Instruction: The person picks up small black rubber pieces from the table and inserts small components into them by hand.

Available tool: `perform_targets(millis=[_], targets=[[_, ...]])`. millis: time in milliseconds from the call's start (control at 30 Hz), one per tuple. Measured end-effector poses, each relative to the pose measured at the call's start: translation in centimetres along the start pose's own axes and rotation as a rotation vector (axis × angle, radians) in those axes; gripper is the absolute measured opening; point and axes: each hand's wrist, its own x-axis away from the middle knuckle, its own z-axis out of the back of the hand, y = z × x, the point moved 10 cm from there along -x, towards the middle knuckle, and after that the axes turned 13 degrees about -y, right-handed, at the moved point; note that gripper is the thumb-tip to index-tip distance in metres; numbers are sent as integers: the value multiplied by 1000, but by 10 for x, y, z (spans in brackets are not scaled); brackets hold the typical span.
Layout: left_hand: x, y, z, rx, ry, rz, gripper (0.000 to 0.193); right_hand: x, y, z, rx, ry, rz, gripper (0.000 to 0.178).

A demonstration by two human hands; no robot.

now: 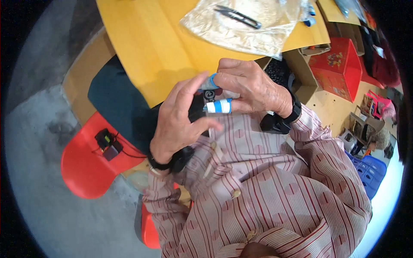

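In front of my chest, my right hand [254, 86] pinches a small black round part [209, 95] with a ring-like centre. Blue and white tape [219, 106] wraps its thumb, and blue tape covers its index fingertip. My left hand [176, 118] is beside the part, its thumb spread away from the fingers. The left fingertips reach to the right index finger; whether they touch the part I cannot tell. Beyond my hands, black thread snips [238, 16] lie on a clear plastic bag [241, 32] on the yellow table [148, 47].
An open cardboard box [303, 73] with many small black pieces [277, 73] stands right of my hands. Farther right are a red box [337, 69] and a blue plastic crate [370, 172]. A red stool [86, 163] at left carries a small black device [108, 144] with a cable.
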Motion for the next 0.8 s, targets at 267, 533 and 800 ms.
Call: perform_targets(millis=[267, 533, 800], targets=[[-7, -24, 19, -127, -130, 122, 48, 142, 76, 83, -423, 596, -610, 35], [-35, -29, 41, -179, -96, 141, 38, 315, 155, 90, -278, 680, -1157, 34], [-52, -46, 49, -102, -95, 184, 35, 403, 186, 40, -330, 811, -1305, 39]])
